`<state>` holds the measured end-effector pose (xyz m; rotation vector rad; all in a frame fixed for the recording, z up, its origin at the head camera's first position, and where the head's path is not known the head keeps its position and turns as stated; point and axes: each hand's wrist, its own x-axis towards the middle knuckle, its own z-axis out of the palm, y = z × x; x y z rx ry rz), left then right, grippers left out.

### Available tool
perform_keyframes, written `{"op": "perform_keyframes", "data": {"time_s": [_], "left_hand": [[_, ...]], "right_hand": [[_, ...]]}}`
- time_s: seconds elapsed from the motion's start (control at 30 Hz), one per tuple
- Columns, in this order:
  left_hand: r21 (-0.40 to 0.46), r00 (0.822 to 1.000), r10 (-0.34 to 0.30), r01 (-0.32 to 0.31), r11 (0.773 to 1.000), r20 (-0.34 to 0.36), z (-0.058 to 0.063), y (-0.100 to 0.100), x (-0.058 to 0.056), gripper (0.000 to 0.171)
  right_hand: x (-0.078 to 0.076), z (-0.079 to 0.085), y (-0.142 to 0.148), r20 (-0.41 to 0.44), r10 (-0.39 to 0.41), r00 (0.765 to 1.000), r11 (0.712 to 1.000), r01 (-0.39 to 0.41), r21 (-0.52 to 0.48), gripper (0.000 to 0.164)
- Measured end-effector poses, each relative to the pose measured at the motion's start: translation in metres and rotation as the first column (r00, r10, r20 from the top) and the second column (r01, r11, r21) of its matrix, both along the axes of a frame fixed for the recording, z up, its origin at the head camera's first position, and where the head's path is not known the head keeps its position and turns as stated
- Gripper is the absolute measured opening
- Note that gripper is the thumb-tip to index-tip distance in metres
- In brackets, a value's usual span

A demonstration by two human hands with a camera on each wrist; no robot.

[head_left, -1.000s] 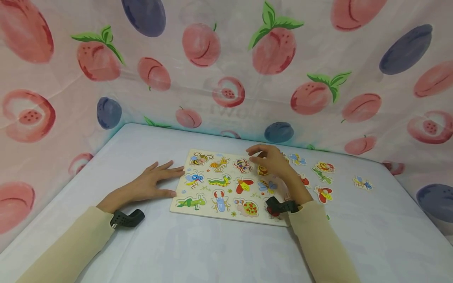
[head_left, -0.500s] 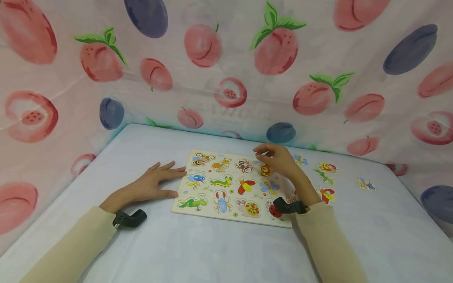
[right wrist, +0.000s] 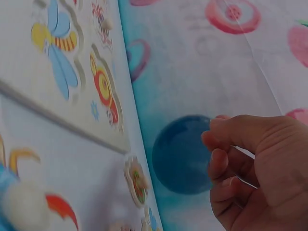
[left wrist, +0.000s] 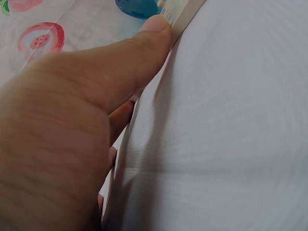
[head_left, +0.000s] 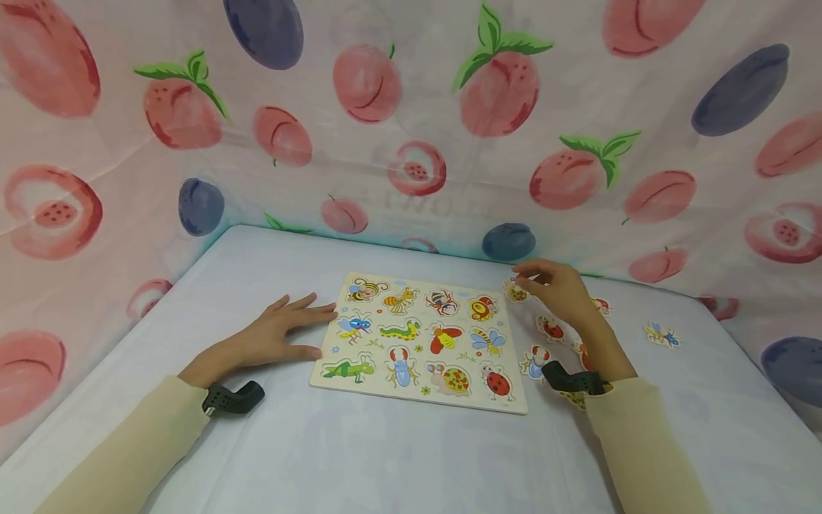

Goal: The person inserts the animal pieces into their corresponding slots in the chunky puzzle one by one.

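Note:
A wooden peg puzzle board (head_left: 379, 350) printed with insects lies on the white table. My left hand (head_left: 272, 335) rests at its left edge, fingers spread; in the left wrist view the left thumb (left wrist: 139, 53) touches the board's side. My right hand (head_left: 555, 293) is beyond the far right corner, above a loose snail piece (head_left: 516, 290). In the right wrist view the right hand (right wrist: 260, 163) has thumb and fingers loosely bent with nothing between them. A spider piece (right wrist: 103, 24) with a knob sits in the board.
Right of the board lie a loose ladybug piece (head_left: 550, 329), a stag beetle piece (head_left: 535, 363) and others partly hidden by my right arm. A blue-winged insect piece (head_left: 661, 334) lies farther right. A fruit-print cloth (head_left: 411, 107) hangs behind the table.
My right hand has moved right, from over the board's far right corner to the loose pieces, uncovering the butterfly and ladybug pictures. My left hand has stayed at the board's edge.

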<state>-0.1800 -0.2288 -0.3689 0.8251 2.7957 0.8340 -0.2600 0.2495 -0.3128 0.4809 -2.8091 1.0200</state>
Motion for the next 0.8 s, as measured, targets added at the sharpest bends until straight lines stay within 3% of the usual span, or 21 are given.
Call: {"op": "perform_keyframes", "data": {"time_s": [0.27, 0.53, 0.8], "left_hand": [[0.001, 1.0, -0.009, 0.009, 1.0, -0.009, -0.001, -0.001, 0.0, 0.07], [0.001, 1.0, -0.003, 0.003, 1.0, -0.011, -0.001, -0.006, -0.001, 0.07], [0.018, 0.999, -0.032, 0.033, 0.999, -0.026, -0.007, -0.004, -0.004, 0.07]], "right_hand": [[0.006, 0.003, 0.039, -0.042, -0.121, 0.992, 0.993, 0.12, -0.013, 0.033], [0.004, 0.003, 0.057, 0.003, -0.239, 0.971, 0.97, 0.239, -0.045, 0.041], [-0.026, -0.048, 0.107, -0.026, -0.312, 0.95, 0.95, 0.311, -0.026, 0.054]]}}
